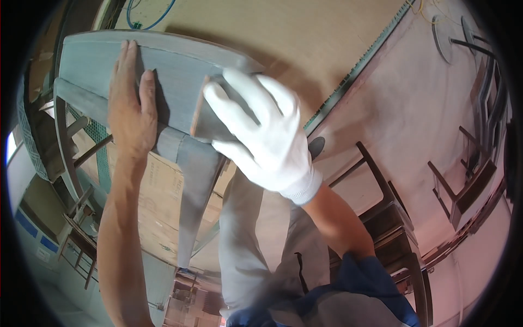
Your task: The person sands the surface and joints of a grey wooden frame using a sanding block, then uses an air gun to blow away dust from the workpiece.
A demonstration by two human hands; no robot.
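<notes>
Fingers (220, 104) of the right hand (275, 136) clamped a block (212, 122) at nine o'clock; the left hand (132, 117), fingers together, thumb apart, lay on a panel (180, 76).

One head-worn fisheye camera looks steeply down over the person's legs (239, 223), the grey furniture piece (180, 65) close below.
</notes>
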